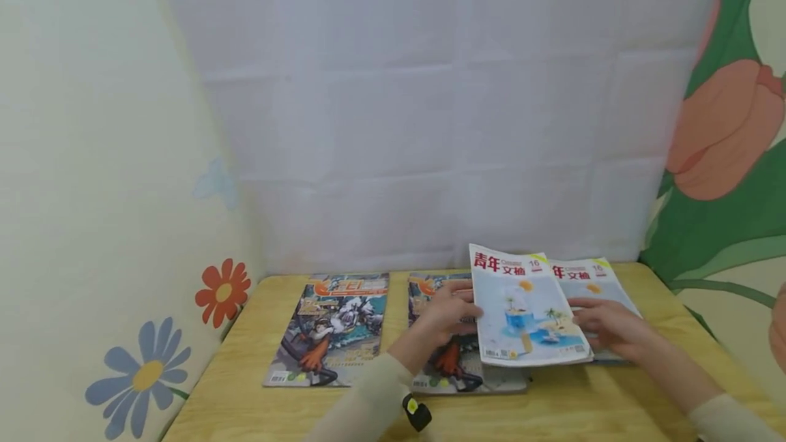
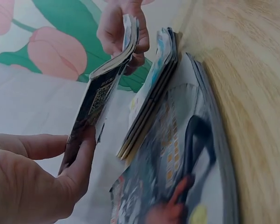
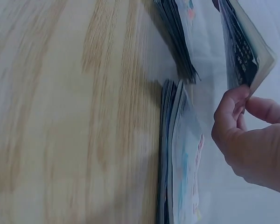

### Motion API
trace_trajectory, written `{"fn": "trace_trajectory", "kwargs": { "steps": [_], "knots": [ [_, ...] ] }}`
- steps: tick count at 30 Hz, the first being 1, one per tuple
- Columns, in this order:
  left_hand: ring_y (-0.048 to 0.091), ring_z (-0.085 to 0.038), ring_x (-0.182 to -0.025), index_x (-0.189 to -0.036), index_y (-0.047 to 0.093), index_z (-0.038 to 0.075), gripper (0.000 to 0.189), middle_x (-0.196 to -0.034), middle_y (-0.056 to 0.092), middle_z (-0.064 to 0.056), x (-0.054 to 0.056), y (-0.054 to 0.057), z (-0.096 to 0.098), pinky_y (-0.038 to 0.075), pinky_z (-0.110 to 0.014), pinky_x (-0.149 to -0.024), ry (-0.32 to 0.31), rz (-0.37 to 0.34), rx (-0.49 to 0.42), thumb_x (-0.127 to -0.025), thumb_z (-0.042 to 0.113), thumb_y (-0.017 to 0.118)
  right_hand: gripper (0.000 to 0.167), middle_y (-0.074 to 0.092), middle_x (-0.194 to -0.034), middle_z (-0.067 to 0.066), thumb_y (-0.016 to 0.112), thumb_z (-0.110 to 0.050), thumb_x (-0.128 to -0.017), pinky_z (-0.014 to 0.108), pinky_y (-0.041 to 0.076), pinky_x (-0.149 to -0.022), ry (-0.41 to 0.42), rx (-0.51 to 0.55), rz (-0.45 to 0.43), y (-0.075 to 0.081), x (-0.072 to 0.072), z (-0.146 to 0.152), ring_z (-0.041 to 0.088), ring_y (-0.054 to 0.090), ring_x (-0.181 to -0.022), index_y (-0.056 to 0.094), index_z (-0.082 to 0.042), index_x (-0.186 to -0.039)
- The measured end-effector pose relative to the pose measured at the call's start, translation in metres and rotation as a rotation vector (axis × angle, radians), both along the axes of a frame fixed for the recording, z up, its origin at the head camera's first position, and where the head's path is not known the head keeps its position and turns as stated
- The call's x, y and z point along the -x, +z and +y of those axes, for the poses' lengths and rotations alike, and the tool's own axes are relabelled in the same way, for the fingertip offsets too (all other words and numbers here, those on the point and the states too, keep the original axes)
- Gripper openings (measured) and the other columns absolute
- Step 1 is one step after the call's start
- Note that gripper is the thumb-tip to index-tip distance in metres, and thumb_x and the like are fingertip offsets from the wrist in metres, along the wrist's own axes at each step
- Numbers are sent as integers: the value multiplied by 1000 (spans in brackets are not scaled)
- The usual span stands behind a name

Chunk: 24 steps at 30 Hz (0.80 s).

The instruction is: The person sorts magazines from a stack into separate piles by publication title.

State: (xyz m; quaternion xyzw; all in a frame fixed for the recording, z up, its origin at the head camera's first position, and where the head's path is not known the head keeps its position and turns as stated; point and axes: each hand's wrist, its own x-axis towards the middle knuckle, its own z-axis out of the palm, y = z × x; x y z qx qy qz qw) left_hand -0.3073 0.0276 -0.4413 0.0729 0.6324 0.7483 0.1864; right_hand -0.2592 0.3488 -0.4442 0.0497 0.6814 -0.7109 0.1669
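Note:
A magazine with a pale blue beach cover is held up off the table between both hands. My left hand pinches its left edge, thumb on one face and fingers on the other, as the left wrist view shows. The right hand grips the opposite edge; in the right wrist view the fingers curl under it. Below and to the right lies a stack of magazines topped by the same cover. Under the left hand is a comic-style magazine stack, partly hidden by the held magazine.
Another comic-style magazine lies at the left of the wooden table. A white cloth hangs behind the table's far edge. Painted walls with flowers stand on both sides. A black wrist device sits at the left wrist.

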Motion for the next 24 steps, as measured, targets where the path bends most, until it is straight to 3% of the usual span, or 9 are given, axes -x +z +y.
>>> {"fn": "trace_trajectory", "kwargs": {
  "steps": [8,15,18,24],
  "knots": [
    [71,-29,-95,-139,56,5,64,-109,72,-9,5,-18,34,60,-48,-76,18,-54,-1,-81,-18,70,72,67,-113,7,60,1,-96,47,55,-90,-43,33,-60,0,-3,34,23,65,-102,21,8,-157],
    [70,-29,-93,-138,55,3,64,-103,71,-11,8,-30,69,59,-49,-77,59,-94,-3,-80,-21,67,72,67,-109,4,57,5,-96,44,55,-89,-38,5,-59,4,-3,59,21,66,-100,17,12,-155],
    [70,-29,-90,-135,58,4,63,-99,70,-11,11,-31,93,60,-47,-75,79,-122,-12,-78,-22,69,67,68,-105,3,56,6,-96,41,57,-85,-65,-44,-53,9,-3,77,20,67,-95,22,14,-153],
    [71,-30,-85,-127,62,8,60,-100,69,-10,18,-30,131,61,-46,-72,143,-154,-8,-77,-22,73,50,70,-103,2,54,3,-99,39,56,-81,-36,-143,-15,16,5,108,19,67,-92,40,13,-146]
  ]
}}
